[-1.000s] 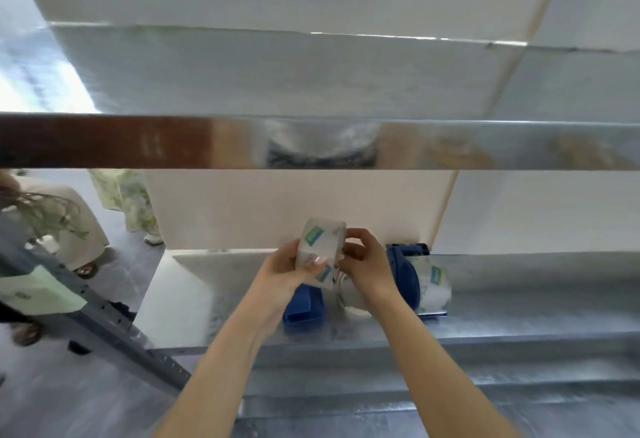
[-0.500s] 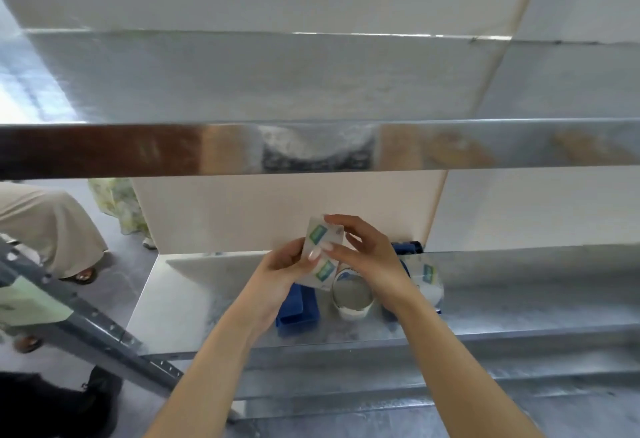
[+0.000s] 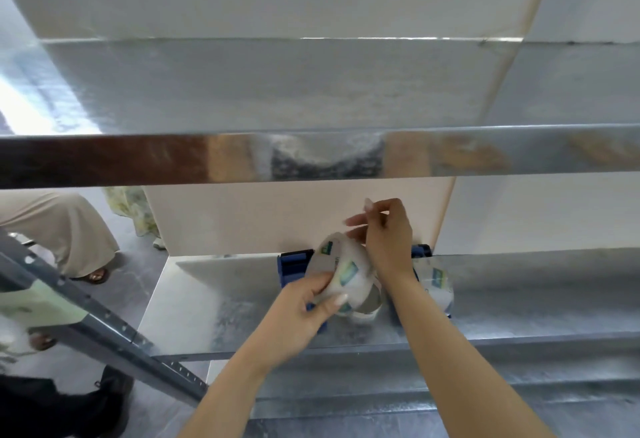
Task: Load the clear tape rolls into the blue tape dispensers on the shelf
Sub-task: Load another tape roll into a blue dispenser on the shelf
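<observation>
On the lower metal shelf (image 3: 194,302), seen from the head camera, the left hand (image 3: 298,319) has its grip closed around a clear tape roll (image 3: 341,269): the thumb lies across the roll's near face and the fingers wrap underneath. The roll is tilted, its green labels facing up, and it is held just above the shelf surface, over a blue tape dispenser (image 3: 294,264) whose end shows behind the roll. The left forearm reaches up from the lower middle of the view, wrist bent slightly inward.

The right hand (image 3: 388,247) is raised just above and behind the roll, thumb and forefinger pinched together at the top while the other fingers fan out to the left, loose. Whether a tape end sits in that pinch is too faint to tell. The right forearm comes in from the lower right.

A second tape roll (image 3: 438,285) with a green label sits on a second blue dispenser (image 3: 420,251) to the right, partly hidden by the right wrist. Another pale round shape (image 3: 367,309) rests on the shelf below the held roll.
</observation>
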`<action>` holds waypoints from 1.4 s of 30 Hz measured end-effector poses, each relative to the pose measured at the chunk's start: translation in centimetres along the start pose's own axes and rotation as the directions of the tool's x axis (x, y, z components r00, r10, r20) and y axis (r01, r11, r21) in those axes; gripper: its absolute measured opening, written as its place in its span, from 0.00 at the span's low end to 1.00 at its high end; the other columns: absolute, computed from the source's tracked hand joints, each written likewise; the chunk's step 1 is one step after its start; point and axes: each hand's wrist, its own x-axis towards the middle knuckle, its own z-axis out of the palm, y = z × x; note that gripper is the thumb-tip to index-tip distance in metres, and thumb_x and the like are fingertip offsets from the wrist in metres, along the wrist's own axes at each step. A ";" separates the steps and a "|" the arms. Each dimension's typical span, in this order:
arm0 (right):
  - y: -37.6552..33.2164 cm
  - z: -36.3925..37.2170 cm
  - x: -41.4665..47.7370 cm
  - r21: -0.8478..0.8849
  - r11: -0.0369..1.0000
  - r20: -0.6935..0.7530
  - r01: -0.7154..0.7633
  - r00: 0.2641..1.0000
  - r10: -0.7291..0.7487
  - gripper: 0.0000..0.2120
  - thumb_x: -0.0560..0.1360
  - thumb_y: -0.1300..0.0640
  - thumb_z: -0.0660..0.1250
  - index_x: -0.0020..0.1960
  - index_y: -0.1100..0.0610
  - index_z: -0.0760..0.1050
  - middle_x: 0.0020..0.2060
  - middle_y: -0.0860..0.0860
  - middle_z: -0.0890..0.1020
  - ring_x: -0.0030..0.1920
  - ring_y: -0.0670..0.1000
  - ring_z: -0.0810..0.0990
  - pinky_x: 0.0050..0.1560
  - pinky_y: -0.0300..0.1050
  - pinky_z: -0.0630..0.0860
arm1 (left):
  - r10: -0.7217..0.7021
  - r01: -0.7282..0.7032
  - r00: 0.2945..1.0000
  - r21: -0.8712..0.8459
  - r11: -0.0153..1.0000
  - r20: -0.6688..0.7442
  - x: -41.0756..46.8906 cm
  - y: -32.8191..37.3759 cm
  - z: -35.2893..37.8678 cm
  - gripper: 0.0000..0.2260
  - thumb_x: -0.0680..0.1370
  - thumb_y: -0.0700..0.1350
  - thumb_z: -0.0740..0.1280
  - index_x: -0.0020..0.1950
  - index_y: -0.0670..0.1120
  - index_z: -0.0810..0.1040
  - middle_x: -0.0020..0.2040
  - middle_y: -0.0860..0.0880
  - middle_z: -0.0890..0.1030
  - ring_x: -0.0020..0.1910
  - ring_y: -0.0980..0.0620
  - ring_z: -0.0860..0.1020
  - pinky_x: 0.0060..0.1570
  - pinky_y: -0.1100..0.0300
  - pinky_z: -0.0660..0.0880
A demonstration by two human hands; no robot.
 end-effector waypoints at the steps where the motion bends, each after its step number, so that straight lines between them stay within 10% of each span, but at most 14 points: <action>1: -0.5 -0.2 0.1 0.036 0.999 0.022 -0.024 0.999 0.023 0.09 0.80 0.54 0.60 0.42 0.55 0.65 0.32 0.52 0.83 0.24 0.47 0.80 0.28 0.39 0.76 | -0.014 0.015 1.000 -0.019 1.000 0.025 -0.4 -0.1 0.1 0.05 0.77 0.46 0.66 0.50 0.50 0.81 0.46 0.55 0.84 0.48 0.61 0.80 0.51 0.67 0.73; 8: -4.2 1.1 -1.7 -0.163 0.973 0.327 0.165 0.939 -0.105 0.09 0.79 0.55 0.61 0.41 0.53 0.67 0.27 0.50 0.80 0.20 0.46 0.77 0.23 0.35 0.72 | -0.260 0.204 0.964 -0.471 0.858 -0.056 0.4 2.5 0.4 0.16 0.72 0.53 0.69 0.53 0.45 0.80 0.49 0.41 0.85 0.49 0.42 0.84 0.56 0.46 0.78; 12: -4.1 -0.9 4.7 -0.020 0.985 -0.034 -0.172 0.985 0.171 0.12 0.79 0.65 0.55 0.38 0.60 0.71 0.27 0.52 0.79 0.18 0.41 0.76 0.19 0.32 0.69 | -0.131 0.148 0.989 -0.352 0.924 0.072 -2.4 2.4 1.8 0.12 0.71 0.47 0.68 0.53 0.45 0.79 0.50 0.45 0.85 0.51 0.49 0.84 0.51 0.60 0.78; 16: -1.7 -2.0 5.4 0.161 0.865 0.214 -0.475 0.872 0.439 0.11 0.80 0.51 0.60 0.47 0.60 0.71 0.26 0.54 0.84 0.25 0.47 0.82 0.24 0.35 0.76 | -0.095 0.077 0.995 -0.403 0.912 -0.025 -2.9 2.3 2.1 0.11 0.74 0.46 0.67 0.55 0.46 0.79 0.49 0.47 0.86 0.52 0.52 0.84 0.50 0.64 0.77; 21: 0.7 -2.3 2.9 0.409 0.613 0.436 -0.676 0.735 0.519 0.35 0.74 0.31 0.54 0.73 0.51 0.58 0.51 0.62 0.81 0.53 0.63 0.81 0.53 0.57 0.77 | -0.070 0.029 0.993 -0.379 0.925 -0.095 -2.5 2.1 1.2 0.12 0.73 0.47 0.65 0.55 0.49 0.78 0.50 0.48 0.86 0.53 0.53 0.83 0.54 0.62 0.77; 26: 2.3 -1.0 -2.8 0.203 0.629 0.597 -0.751 0.604 0.528 0.40 0.68 0.28 0.61 0.60 0.63 0.74 0.52 0.68 0.81 0.43 0.62 0.81 0.50 0.50 0.78 | -0.062 0.034 0.994 -0.292 0.956 -0.088 -1.6 2.0 1.0 0.15 0.73 0.49 0.65 0.59 0.50 0.77 0.53 0.53 0.85 0.57 0.57 0.80 0.59 0.63 0.74; 30: 1.8 -1.0 -3.4 0.258 0.717 0.615 -0.647 0.682 0.395 0.26 0.72 0.35 0.60 0.53 0.54 0.83 0.51 0.58 0.84 0.55 0.58 0.81 0.63 0.55 0.73 | -0.087 0.073 0.995 -0.227 0.971 -0.052 -0.2 1.5 1.1 0.13 0.76 0.48 0.65 0.61 0.56 0.76 0.58 0.59 0.81 0.60 0.63 0.77 0.62 0.64 0.72; 42: 1.7 -0.4 -2.8 0.434 0.705 0.317 -0.561 0.828 0.463 0.08 0.76 0.57 0.64 0.54 0.56 0.71 0.44 0.56 0.78 0.42 0.55 0.78 0.41 0.48 0.77 | -0.086 0.105 0.991 0.211 0.972 -0.099 2.4 -1.2 2.5 0.08 0.75 0.55 0.65 0.51 0.56 0.78 0.57 0.50 0.75 0.59 0.50 0.66 0.53 0.69 0.63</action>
